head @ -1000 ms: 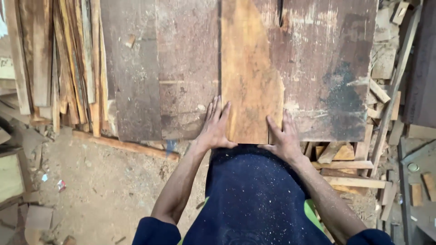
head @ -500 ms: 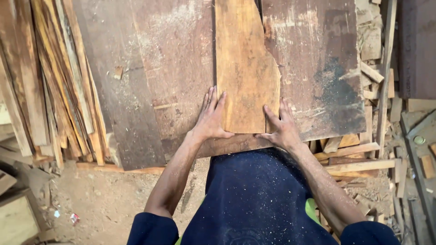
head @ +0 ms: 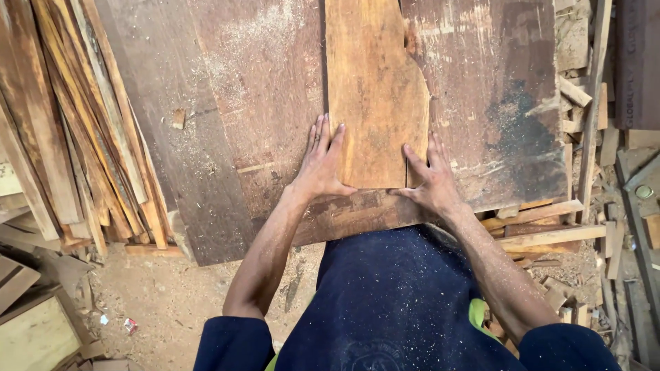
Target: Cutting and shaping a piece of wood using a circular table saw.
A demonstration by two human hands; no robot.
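At near edge of the surface (head: 261,103), both hands, left hand (head: 322,165) and right hand (head: 430,180), are lying flat and open, gripping nothing, bracketing the light plank (head: 375,89)'s near end; likely aligning it, and next move needs an even push.

Far end of the light plank (head: 375,89) and dark boards (head: 261,103) beyond the top edge.

a dusty dark wooden bench top (head: 261,103) is seen, on which a lighter plank (head: 375,89) is laid flat.
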